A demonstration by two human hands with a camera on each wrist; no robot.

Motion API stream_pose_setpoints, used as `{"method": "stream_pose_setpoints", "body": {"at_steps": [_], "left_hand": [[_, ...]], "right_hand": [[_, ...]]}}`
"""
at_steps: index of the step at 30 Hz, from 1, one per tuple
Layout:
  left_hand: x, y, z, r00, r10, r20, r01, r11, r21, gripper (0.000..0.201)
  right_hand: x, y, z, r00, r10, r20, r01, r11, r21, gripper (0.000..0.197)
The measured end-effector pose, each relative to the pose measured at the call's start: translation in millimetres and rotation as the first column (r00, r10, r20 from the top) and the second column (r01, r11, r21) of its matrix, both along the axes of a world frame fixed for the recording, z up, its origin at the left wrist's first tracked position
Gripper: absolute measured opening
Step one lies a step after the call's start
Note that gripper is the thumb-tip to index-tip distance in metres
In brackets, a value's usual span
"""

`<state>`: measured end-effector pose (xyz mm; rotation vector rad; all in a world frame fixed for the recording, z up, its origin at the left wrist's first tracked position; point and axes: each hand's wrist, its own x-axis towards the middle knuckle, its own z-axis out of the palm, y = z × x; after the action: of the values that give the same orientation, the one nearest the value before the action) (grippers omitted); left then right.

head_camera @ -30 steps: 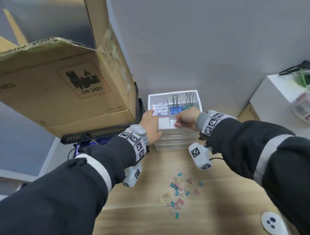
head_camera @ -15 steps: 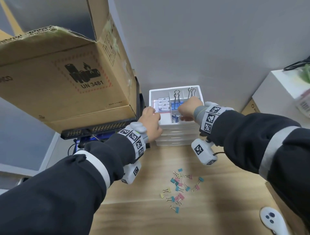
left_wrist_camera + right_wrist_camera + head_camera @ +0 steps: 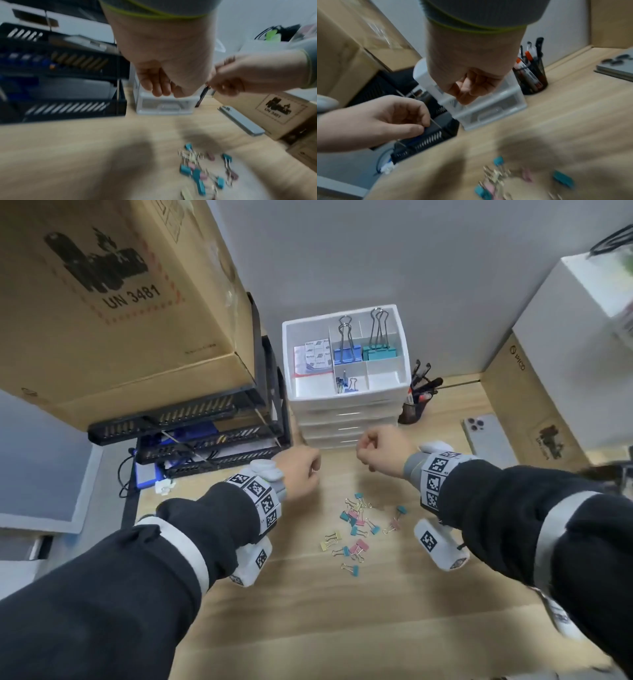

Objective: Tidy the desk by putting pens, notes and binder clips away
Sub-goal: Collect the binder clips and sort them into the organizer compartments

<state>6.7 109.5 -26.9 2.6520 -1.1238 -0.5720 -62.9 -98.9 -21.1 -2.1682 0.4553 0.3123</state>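
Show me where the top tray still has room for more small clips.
White organiser tray: front right cell bare; front left cell bare ahead of the notes. Front middle cell holds a few small clips. Back cells are filled by the blue clip and teal clip.

A plain grey wall [image 3: 394, 251] runs along the far side of the light wood table [image 3: 342, 628]; a white cabinet [image 3: 575, 344] stands at right.

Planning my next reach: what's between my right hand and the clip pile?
Bare wooden desk only, between right hand and clip pile, per head view.
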Motion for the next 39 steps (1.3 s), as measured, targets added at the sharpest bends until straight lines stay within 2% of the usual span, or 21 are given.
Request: {"method": "stream_pose_setpoints", "body": {"at_steps": [3,6,8,11,16,21,23,27,33,35,39], "left_hand": [[-24.3,10.8,-26.2,0.994,0.011,-0.112,-0.003,0.997,0.074,0.006],[-48.5,10.4,-57.3,0.975,-0.044,-0.217,0.078,0.985,0.152,0.007],[-56.5,10.0,-68.0,0.966,-0.068,-0.251,0.115,0.977,0.178,0.014],[-60.7,-0.1,-78.5,0.963,-0.073,-0.26,0.125,0.974,0.191,0.014],[-76.1,-15.1,-88.3,0.951,-0.142,-0.274,0.212,0.946,0.246,0.007],[-98.3,-32.5,-101.7,0.938,-0.235,-0.255,0.295,0.927,0.232,0.014],[-103.1,-36.0,-106.8,0.933,-0.262,-0.246,0.323,0.911,0.256,0.014],[-110.3,-37.9,-109.7,0.949,-0.264,-0.174,0.301,0.922,0.244,0.016],[-116.0,-37.1,-115.8,0.971,-0.162,-0.179,0.205,0.945,0.256,0.015],[-116.3,-33.1,-119.5,0.971,-0.142,-0.191,0.186,0.953,0.239,0.021],[-114.1,-22.4,-129.0,0.979,-0.067,-0.193,0.104,0.976,0.19,0.037]], "right_hand": [[-28.5,2.0,-41.1,0.992,0.058,-0.11,-0.065,0.996,-0.064,0.011],[-55.7,-3.0,-81.0,0.966,0.1,-0.237,-0.136,0.981,-0.142,0.019],[-71.7,-6.0,-97.7,0.938,0.218,-0.271,-0.263,0.954,-0.142,0.03],[-90.5,-12.5,-113.3,0.911,0.323,-0.257,-0.377,0.905,-0.199,0.035],[-103.0,-12.3,-129.2,0.91,0.355,-0.215,-0.403,0.881,-0.25,0.032],[-110.8,-3.4,-143.2,0.89,0.408,-0.204,-0.453,0.846,-0.281,0.027],[-113.3,-0.5,-143.2,0.899,0.396,-0.186,-0.432,0.869,-0.24,0.025],[-116.8,1.1,-141.0,0.903,0.385,-0.191,-0.403,0.912,-0.069,0.013],[-118.3,14.5,-136.0,0.876,0.396,-0.275,-0.385,0.918,0.095,0.02],[-118.0,20.6,-136.1,0.866,0.426,-0.264,-0.42,0.904,0.079,0.024],[-116.8,26.2,-142.7,0.861,0.477,-0.173,-0.496,0.865,-0.082,0.035]]}}
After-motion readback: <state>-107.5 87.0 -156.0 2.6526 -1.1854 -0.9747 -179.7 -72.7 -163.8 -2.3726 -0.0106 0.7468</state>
